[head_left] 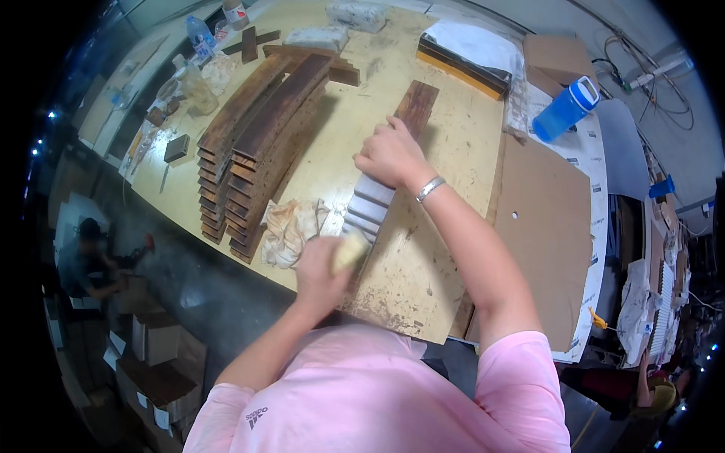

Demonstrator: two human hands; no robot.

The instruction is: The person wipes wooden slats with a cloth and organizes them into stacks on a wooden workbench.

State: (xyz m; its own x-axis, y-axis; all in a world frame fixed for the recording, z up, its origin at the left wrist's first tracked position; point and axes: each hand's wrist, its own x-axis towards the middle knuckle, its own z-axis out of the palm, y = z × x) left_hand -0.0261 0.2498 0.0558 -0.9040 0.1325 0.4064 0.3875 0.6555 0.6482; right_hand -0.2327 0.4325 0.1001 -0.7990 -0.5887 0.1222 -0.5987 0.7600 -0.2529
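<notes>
Head view, brown stacks (281, 106) on the table (464, 151), cloth (291, 226) beside them, worker's left hand (319, 273) closed round a blurred pad (349, 252), pale-ended slats (368, 202) mid-table, right hand (393, 155) half-curled over them, grip unclear, blue bottle (560, 113) beyond.

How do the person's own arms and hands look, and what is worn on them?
Short pale pink sleeves cover both upper arms; they belong to a shirt with a small dark print. The left arm is bare below its sleeve. The right arm has a silver bracelet. Left grip and right grip wear no gloves.
</notes>
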